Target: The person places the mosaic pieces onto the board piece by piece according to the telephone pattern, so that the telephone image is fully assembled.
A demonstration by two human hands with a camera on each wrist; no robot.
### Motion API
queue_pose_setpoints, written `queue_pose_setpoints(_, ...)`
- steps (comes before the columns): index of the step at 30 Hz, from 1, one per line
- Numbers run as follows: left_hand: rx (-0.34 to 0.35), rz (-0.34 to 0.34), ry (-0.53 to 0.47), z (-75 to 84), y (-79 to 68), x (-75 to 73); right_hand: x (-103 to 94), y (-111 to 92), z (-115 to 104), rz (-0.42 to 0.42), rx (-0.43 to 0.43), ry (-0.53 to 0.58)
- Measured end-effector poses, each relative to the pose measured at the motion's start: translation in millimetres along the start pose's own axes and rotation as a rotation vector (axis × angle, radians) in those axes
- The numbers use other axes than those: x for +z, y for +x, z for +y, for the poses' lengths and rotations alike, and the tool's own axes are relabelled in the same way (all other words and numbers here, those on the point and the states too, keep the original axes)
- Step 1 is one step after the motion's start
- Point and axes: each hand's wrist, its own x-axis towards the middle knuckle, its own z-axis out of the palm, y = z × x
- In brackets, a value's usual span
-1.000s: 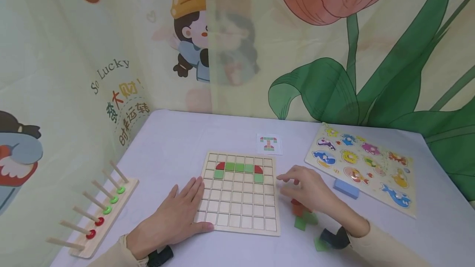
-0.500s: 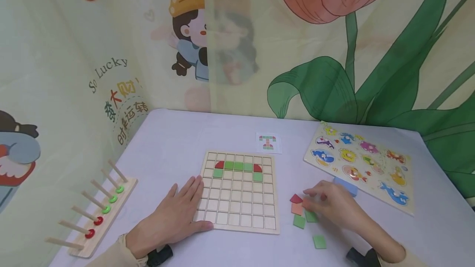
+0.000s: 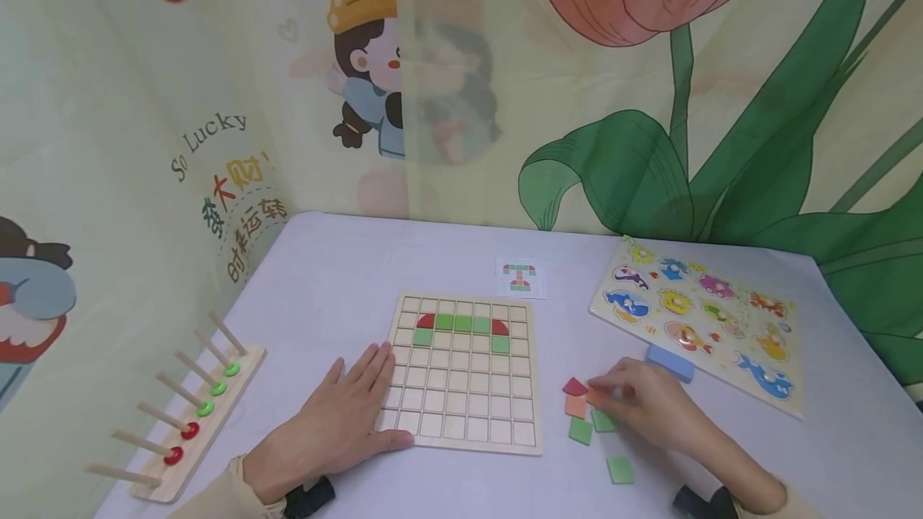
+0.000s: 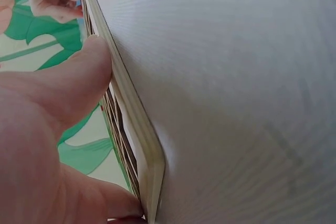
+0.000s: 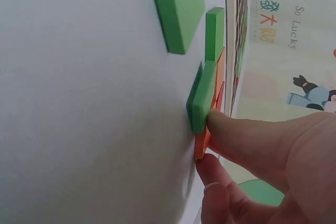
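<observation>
My left hand (image 3: 324, 423) lies flat with straight fingers on the left edge of a wooden grid board (image 3: 454, 404); in the left wrist view its thumb (image 4: 86, 74) rests along the board's edge. Red rounded tiles and green square tiles sit in the board's upper cells. To the right of the board, my right hand (image 3: 652, 403) pinches an orange tile (image 5: 200, 145) between thumb and fingertips, low at the table. Beside it lie a red tile (image 3: 574, 386), another orange tile (image 3: 575, 405) and green tiles (image 3: 580, 431), one of them (image 3: 620, 470) nearer the front.
A small pattern card (image 3: 521, 283) lies behind the board. At the right is a sea-animal puzzle board (image 3: 652, 323), with a blue block (image 3: 670, 363) at its near edge. A peg rack (image 3: 169, 471) with red and green rings stands at the left.
My right hand has moved from the board's right edge, rightward and down to the loose tiles, and now pinches an orange one. My left hand has stayed on the board.
</observation>
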Motion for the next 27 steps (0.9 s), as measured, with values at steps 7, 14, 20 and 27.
queue_pose_setpoints(7, -0.003, 0.004, 0.017, -0.5, 0.5, 1.3, 1.5, 2.6, -1.0, 0.018, -0.018, -0.084)
queue_pose_setpoints(14, 0.001, 0.005, 0.013, -0.2, 0.0, 0.7, 1.6, 2.9, -0.1, 0.028, -0.025, -0.117)
queue_pose_setpoints(20, 0.004, 0.008, 0.011, -0.4, -0.2, 0.7, 3.1, 3.2, 0.8, 0.043, -0.026, -0.1)
queue_pose_setpoints(27, 0.011, 0.02, 0.009, -0.8, -0.3, 1.0, 3.6, 4.3, 2.0, 0.045, -0.014, -0.074)
